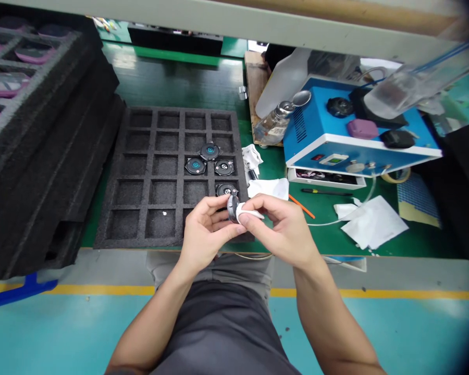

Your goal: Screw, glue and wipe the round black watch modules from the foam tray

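Note:
Between the fingertips of my left hand (207, 229) is a round dark device (232, 208), tilted on its edge. My right hand (283, 226) pinches a white cloth (250, 212) that touches the device's right side. Both hands are above the front right corner of a black foam tray (140, 214) with square compartments. Several similar round devices lie in the tray's right part, one (210, 151) resting over a divider and another (224, 167) in a compartment. The hands hide part of the front right compartments.
Stacked foam trays (74, 130) rise at the left. A blue machine (336, 130) stands at the back right, beside a glass bottle (273, 125). White wipes (375, 224), an orange stick (301, 206) and a black pen (326, 192) lie on the green table (422, 245).

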### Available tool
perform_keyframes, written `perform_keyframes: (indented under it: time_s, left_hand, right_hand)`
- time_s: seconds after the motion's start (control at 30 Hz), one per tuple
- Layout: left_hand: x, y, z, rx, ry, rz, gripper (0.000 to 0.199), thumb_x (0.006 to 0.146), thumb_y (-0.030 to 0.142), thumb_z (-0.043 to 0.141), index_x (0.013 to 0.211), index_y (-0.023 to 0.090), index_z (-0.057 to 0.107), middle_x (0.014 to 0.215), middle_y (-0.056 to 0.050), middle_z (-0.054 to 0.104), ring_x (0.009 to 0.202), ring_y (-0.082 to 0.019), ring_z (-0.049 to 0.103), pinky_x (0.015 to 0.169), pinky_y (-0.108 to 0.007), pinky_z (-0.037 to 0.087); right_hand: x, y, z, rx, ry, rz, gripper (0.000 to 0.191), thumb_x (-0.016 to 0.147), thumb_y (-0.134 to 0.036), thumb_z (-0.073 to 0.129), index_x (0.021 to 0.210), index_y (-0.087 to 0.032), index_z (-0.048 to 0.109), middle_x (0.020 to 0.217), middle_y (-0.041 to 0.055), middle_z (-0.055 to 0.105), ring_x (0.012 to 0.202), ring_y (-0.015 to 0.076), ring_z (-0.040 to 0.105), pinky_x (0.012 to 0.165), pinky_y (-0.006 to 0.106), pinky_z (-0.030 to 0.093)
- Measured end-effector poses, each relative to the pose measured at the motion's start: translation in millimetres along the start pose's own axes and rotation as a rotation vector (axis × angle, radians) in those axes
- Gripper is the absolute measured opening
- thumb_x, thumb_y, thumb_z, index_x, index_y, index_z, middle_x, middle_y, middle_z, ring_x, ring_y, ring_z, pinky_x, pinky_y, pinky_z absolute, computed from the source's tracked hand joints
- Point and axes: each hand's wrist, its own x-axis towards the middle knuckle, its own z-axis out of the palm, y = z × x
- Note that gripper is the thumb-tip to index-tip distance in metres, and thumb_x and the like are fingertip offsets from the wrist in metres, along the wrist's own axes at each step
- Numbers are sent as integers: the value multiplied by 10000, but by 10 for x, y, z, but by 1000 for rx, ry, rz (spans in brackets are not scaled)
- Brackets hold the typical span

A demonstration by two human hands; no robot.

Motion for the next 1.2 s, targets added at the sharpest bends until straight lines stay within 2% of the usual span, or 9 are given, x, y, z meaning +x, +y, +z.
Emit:
perform_keyframes:
  time_s: [0.1, 0.17, 0.3, 0.37, 0.53, 0.7, 0.83, 0.97, 1.2]
  left_hand:
    - [-7, 13, 7, 12, 1, -4, 551, 566, 117, 969, 1050, 201, 720, 1067, -35, 787, 957, -187, 773, 825, -275, 648]
    - [-11, 18, -1, 25, -18, -6, 528, 585, 105, 960, 1052, 203, 733, 1056, -34, 795, 952, -178, 775, 827, -264, 647]
    - [4, 4, -43, 1, -48, 34, 526, 672, 131, 931, 1148, 236, 734, 1113, -39, 801, 957, -162, 779, 853, -247, 638]
    - [19, -5, -54, -23, -45, 63, 500, 737, 167, 901, 1196, 254, 724, 1164, -44, 794, 983, -166, 782, 858, -243, 635]
    - [41, 7, -34, -54, 8, 72, 422, 843, 259, 831, 1248, 269, 711, 1209, -50, 781, 1016, -191, 783, 819, -249, 642]
    - [37, -5, -29, 11, 33, 103, 450, 847, 287, 826, 1281, 269, 709, 1230, -60, 772, 1032, -189, 775, 820, -235, 626]
    - [15, -39, -46, 85, 23, 131, 509, 849, 284, 821, 1339, 273, 683, 1272, -72, 758, 1077, -201, 760, 930, -285, 605]
    - [-4, -46, -59, 85, 10, 123, 522, 851, 303, 819, 1352, 271, 675, 1286, -82, 752, 1102, -221, 753, 983, -330, 588]
    - [-5, -38, -78, 58, -23, 102, 517, 861, 289, 810, 1359, 283, 668, 1326, -83, 733, 1131, -230, 746, 989, -333, 591]
  right_hand:
    - [34, -10, 57, 22, 64, 11, 86, 886, -269, 675, 835, -202, 688, 761, -4, 682, 686, 130, 584, 647, 276, 465]
    - [77, -5, 58, -23, 187, 4, 95, 893, -277, 672, 839, -202, 696, 772, -2, 698, 671, 124, 576, 645, 275, 462]
    - [60, 68, -121, -175, 414, 52, 109, 886, -289, 684, 811, -211, 698, 750, -5, 700, 631, 121, 541, 606, 274, 432]
    - [-48, 134, -247, -248, 371, 86, 108, 885, -295, 687, 810, -218, 700, 745, -5, 700, 621, 125, 541, 595, 279, 428]
    - [-331, 312, -415, -421, 50, 11, 102, 896, -291, 676, 942, -241, 752, 926, 37, 767, 844, 194, 676, 764, 334, 516]
    - [-113, 463, -511, -485, 324, 23, 182, 928, -319, 617, 979, -218, 760, 848, 44, 741, 690, 166, 623, 679, 323, 499]
    - [261, 586, -526, -727, 182, 133, 271, 897, -322, 628, 1112, -199, 739, 961, 68, 753, 734, 193, 646, 660, 329, 438]
    - [405, 625, -465, -874, 101, 177, 210, 922, -305, 571, 954, -219, 760, 891, 63, 752, 728, 206, 647, 590, 319, 327]
    - [201, 470, -468, -580, 388, -69, 155, 935, -303, 603, 909, -220, 731, 758, 28, 698, 620, 161, 582, 623, 315, 443]
